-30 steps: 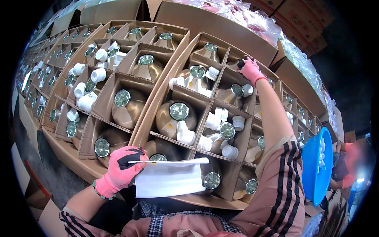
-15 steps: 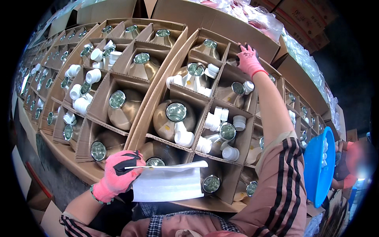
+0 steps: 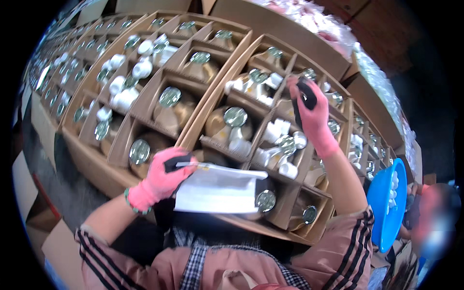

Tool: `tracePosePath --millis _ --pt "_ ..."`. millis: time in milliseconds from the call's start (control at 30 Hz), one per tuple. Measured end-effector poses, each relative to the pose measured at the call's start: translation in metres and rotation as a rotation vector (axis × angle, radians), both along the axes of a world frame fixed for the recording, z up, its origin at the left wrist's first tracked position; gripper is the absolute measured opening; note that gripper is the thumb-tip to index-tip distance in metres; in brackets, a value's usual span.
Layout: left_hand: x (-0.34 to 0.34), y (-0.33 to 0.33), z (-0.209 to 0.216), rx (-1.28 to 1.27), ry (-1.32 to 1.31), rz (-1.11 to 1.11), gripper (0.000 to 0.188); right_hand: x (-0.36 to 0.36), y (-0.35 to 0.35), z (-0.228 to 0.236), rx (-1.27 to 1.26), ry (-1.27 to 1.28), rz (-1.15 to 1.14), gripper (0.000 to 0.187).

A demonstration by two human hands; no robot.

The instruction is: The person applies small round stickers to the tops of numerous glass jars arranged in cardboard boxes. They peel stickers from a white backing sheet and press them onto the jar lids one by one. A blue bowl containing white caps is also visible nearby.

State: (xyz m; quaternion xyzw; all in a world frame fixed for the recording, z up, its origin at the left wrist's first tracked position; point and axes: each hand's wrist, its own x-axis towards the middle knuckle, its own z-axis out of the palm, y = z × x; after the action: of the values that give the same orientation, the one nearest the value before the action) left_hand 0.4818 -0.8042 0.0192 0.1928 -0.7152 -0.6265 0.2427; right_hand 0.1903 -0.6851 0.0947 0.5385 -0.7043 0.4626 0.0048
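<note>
A stack of white paper sheets (image 3: 217, 191) is held nearest the body, pinched at its upper left edge by the left hand (image 3: 157, 181) in a pink glove, fingers pressed together over the top sheet. The stack lies across the near rim of a divided cardboard carton (image 3: 285, 220), partly covering a brown jar with a silver lid (image 3: 266, 200). Farther out, the right hand (image 3: 311, 118), also pink-gloved, is closed around a small dark object (image 3: 305, 96) above the carton's compartments, where white cups (image 3: 280, 159) sit beside more lidded jars. At the right, a blue basin (image 3: 386, 208) is seen. Beyond, rows of similar cartons (image 3: 121, 72) stretch away.
</note>
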Motion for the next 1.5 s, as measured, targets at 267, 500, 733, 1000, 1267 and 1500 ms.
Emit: tracePosePath --millis 267,500,733,1000,1267,1500 --pt "-0.005 0.000 0.010 0.061 -0.016 -0.099 0.015 0.124 0.006 -0.009 0.380 0.201 0.375 0.023" --pt "-0.003 0.001 0.009 0.082 0.057 -0.064 0.013 0.126 0.001 -0.011 0.396 0.248 0.325 0.016" --pt "-0.002 -0.001 0.002 0.018 0.004 -0.071 0.018 0.131 0.000 -0.014 0.406 0.171 0.367 0.020" --pt "-0.002 -0.003 0.002 -0.072 0.019 -0.067 0.021 0.130 0.003 -0.013 0.333 0.184 0.363 0.018" --pt "-0.001 -0.002 0.005 0.061 -0.010 -0.062 0.020 0.127 0.006 -0.016 0.243 0.261 0.409 0.019" --pt "-0.002 -0.002 0.000 0.103 0.006 -0.027 0.018 0.126 0.011 -0.022 0.125 0.569 0.440 0.023"
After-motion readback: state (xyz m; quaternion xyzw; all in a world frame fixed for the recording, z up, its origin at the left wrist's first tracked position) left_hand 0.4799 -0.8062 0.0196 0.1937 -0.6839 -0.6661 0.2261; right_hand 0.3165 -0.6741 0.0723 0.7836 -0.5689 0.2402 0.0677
